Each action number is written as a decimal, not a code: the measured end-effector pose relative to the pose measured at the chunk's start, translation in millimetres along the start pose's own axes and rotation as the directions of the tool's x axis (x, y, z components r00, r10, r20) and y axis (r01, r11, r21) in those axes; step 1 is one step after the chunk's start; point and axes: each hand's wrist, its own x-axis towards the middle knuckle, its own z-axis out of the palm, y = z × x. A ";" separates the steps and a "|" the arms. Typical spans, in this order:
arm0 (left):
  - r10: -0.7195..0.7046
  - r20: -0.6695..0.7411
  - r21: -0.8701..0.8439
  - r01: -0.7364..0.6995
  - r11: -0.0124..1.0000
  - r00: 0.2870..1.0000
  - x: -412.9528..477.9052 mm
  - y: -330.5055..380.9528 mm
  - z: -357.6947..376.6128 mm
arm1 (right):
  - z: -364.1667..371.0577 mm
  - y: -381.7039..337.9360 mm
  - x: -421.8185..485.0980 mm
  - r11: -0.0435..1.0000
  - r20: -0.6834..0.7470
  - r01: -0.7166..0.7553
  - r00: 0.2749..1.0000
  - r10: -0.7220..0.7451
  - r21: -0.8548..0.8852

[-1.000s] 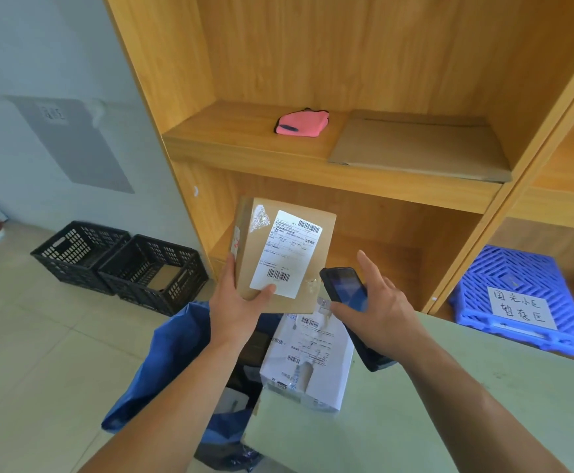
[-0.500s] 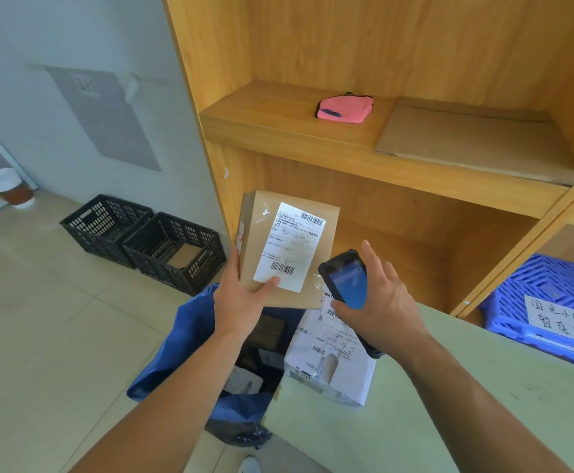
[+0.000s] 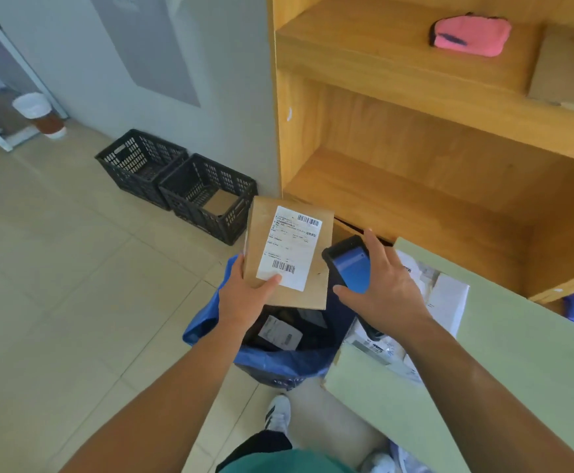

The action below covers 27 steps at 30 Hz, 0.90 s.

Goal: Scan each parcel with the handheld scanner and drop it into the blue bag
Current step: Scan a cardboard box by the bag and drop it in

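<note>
gripping a labelled parcel (image 3: 289,250) in the left hand (image 3: 244,302) mid-frame, right hand (image 3: 388,295) holding the scanner (image 3: 350,264) beside it, blue bag (image 3: 278,365) beneath containing dark packets (image 3: 285,332), black crate (image 3: 241,213) at left holding cardboard (image 3: 220,201)

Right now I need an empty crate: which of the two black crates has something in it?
The crate nearer the wooden shelf, with brown cardboard on its bottom; the left crate shows only its bare floor.

The blue bag (image 3: 272,361) gapes open, hemmed by table (image 3: 518,370) and shelf (image 3: 398,186).
</note>
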 end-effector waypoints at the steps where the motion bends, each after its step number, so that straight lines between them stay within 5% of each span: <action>1: -0.035 0.014 -0.010 0.035 0.999 0.999 7.4 -13.0 -7.8 | 8.0 -7.4 3.3 1.000 0.011 -0.005 1.000 0.005 0.004; 14: -0.151 0.133 0.082 0.141 0.987 0.980 68.1 -65.9 -29.3 | 54.6 -40.1 18.1 0.994 0.037 -0.111 0.993 0.111 0.003; 27: 0.093 0.219 0.199 -0.137 0.970 0.971 52.3 -26.9 7.9 | 42.5 -0.4 -7.8 0.971 -0.054 -0.234 0.970 0.237 0.057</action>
